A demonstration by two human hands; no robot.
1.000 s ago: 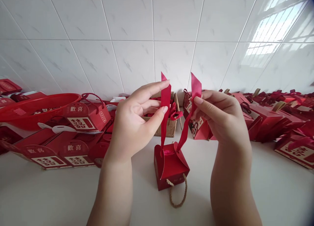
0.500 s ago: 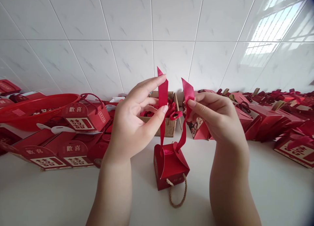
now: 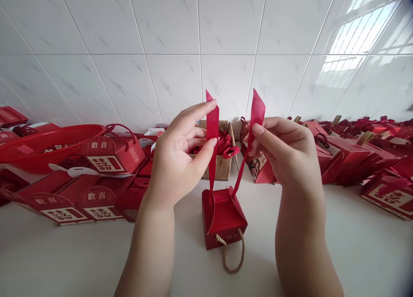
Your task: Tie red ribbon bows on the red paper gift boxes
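A small red gift box (image 3: 227, 221) stands on the white table, its top flaps folded together. A twisted rope handle (image 3: 234, 270) hangs from its near side. Red ribbon (image 3: 212, 123) rises from the top of the box in two strands. My left hand (image 3: 179, 159) grips the left strand between thumb and fingers, with the index fingertip higher up against it. The right strand is pinched between thumb and fingers of my right hand (image 3: 288, 148), its slanted end pointing up. Both strands look fairly straight between box and hands.
Red gift boxes (image 3: 105, 198) with printed characters stand at left, near a red plastic basket (image 3: 80, 131). Behind my hands is a cardboard box (image 3: 222, 168) of red ribbons. More red boxes (image 3: 348, 155), many with bows, fill the right side before the tiled wall (image 3: 174, 22).
My right hand has moved slightly right and drawn its strand straighter; the ribbon end now points up instead of leaning left. My left hand has barely shifted.
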